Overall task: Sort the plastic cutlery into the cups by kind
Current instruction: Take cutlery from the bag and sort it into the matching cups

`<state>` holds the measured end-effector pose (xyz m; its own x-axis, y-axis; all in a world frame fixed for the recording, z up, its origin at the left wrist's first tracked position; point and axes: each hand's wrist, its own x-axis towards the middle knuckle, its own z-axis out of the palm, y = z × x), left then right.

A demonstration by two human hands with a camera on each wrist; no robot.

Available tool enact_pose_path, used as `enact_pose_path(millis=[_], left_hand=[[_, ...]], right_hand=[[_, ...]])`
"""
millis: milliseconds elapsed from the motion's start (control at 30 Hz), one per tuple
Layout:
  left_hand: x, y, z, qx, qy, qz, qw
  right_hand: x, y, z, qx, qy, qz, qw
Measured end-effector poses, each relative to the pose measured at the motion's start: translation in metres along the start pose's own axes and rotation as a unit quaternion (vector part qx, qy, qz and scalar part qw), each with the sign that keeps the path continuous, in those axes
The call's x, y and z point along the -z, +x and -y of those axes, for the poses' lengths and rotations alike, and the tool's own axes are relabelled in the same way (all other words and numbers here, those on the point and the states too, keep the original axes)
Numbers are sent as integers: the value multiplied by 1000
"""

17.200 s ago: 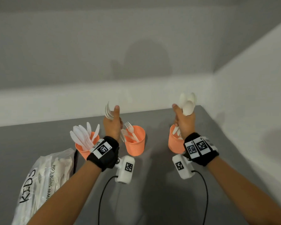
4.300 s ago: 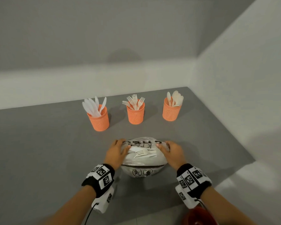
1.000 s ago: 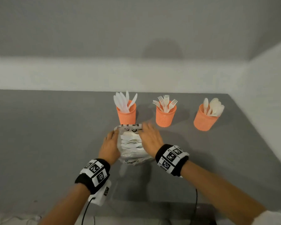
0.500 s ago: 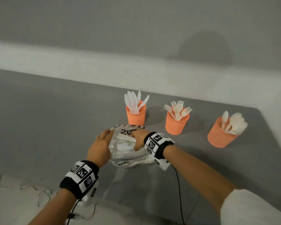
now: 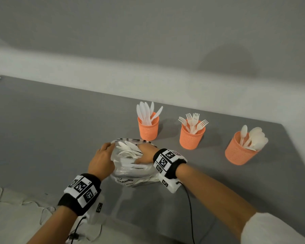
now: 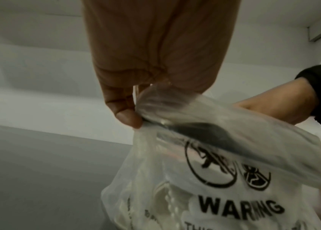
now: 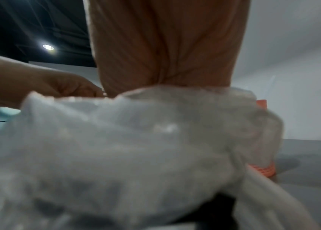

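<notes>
The thin plastic bag (image 5: 130, 171) is risking a tear or spill if tugged too hard. The left hand (image 5: 101, 160) is pinching the bag's rim between thumb and fingers (image 6: 128, 116); the right hand (image 5: 145, 154) is reaching inside among white cutlery (image 5: 128, 149), its fingers hidden, three orange cups (image 5: 148, 127) standing beyond

Orange mesh cups (image 5: 192, 137) w/ white cutlery (image 5: 193, 122); clear bag (image 5: 130, 175), black print; grey table (image 5: 51, 138); b/w-checked wristbands (image 5: 81, 189).

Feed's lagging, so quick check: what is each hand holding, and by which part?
The left hand pinches the bag at its mouth edge. The right hand reaches into the mouth among the cutlery; what it grips cannot be told.
</notes>
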<state>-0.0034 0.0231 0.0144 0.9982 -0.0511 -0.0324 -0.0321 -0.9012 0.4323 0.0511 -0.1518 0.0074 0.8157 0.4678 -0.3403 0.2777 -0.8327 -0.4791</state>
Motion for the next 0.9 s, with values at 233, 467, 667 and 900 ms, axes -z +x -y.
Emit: enact_pose_path(millis=[233,467,667,900], left_hand=[[2,10,-5,38,20,27,999],[15,20,-39,-44,-64,-106,991],[22,24,-101,46,-513,20,857],[-25,25,-152,235,-684,287,628]], right_hand=[[-3,-14,-1,55,147,-102,982],[24,-38,-4,8,477,-267,837],[61,-61,-35,-25,591,-396,702],[71,-88,-50,-7,599,-472,646]])
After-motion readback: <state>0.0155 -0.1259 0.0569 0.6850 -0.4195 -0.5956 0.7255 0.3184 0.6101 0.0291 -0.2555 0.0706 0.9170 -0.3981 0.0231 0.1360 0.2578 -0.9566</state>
